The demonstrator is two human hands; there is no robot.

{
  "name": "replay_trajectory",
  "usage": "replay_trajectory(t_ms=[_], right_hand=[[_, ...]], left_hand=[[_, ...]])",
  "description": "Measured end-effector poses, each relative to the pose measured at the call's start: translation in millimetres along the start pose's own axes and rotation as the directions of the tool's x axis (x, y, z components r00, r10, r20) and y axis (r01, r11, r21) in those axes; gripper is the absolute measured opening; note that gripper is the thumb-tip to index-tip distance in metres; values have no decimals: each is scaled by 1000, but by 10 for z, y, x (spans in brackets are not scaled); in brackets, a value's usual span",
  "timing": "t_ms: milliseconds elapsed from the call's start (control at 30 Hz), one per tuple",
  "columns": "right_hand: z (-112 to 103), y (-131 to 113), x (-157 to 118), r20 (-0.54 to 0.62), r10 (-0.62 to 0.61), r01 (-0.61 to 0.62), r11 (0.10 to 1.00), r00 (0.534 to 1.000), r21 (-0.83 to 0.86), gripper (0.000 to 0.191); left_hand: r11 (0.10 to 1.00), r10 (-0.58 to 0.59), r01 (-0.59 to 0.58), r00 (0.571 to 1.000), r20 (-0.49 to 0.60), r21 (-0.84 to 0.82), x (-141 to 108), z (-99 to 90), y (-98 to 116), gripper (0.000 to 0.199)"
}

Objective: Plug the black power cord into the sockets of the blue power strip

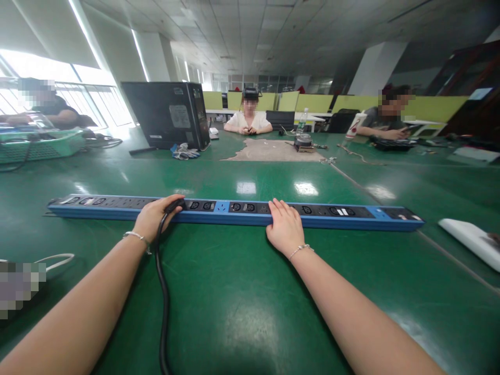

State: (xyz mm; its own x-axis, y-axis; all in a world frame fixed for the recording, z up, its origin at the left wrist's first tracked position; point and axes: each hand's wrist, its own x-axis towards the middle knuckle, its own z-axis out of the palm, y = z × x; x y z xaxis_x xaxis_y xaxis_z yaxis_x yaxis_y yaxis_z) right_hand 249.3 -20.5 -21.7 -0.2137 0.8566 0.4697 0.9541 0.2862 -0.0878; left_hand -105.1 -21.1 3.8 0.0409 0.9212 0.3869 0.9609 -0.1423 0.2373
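Note:
A long blue and black power strip (pixel 203 219) lies across the green table, its row of sockets facing up. My left hand (pixel 154 217) is closed around the black plug (pixel 175 204) of a power cord, against the sockets left of the strip's middle. Whether the plug sits in a socket is hidden by my fingers. From it the black cord (pixel 164 297) runs down toward me. Right of the middle, my right hand (pixel 286 228) grips across the strip, fingers over the top and thumb at the near side.
The green table (pixel 242 291) has a seam at right. A white object (pixel 471 239) lies near the strip's right end. Farther back stand a black computer case (pixel 156 114), gloves (pixel 184 151), a green basket (pixel 62 143) and a bottle (pixel 302 122). Several people sit around.

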Motion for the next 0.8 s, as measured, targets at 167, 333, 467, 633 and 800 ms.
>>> replay_trajectory(t_ms=[167, 333, 467, 633, 800], right_hand=[[1, -1, 2, -6, 1, -1, 1000, 1000, -4, 58], [18, 12, 8, -18, -4, 4, 1000, 1000, -4, 58], [25, 9, 6, -33, -4, 4, 1000, 999, -3, 58], [29, 2, 4, -41, -1, 1, 1000, 999, 2, 58], [33, 2, 10, -41, -1, 0, 1000, 999, -7, 58]], left_hand=[[999, 16, -16, 1000, -23, 35, -10, 51, 10, 46], [1000, -29, 30, 991, -132, 4, -34, 114, 32, 42], [971, -208, 140, 896, -393, -194, -6, 25, 178, 40], [967, 50, -114, 962, -269, -227, 70, 113, 660, 36], [961, 147, -176, 979, -144, -215, 119, 386, 1059, 33]])
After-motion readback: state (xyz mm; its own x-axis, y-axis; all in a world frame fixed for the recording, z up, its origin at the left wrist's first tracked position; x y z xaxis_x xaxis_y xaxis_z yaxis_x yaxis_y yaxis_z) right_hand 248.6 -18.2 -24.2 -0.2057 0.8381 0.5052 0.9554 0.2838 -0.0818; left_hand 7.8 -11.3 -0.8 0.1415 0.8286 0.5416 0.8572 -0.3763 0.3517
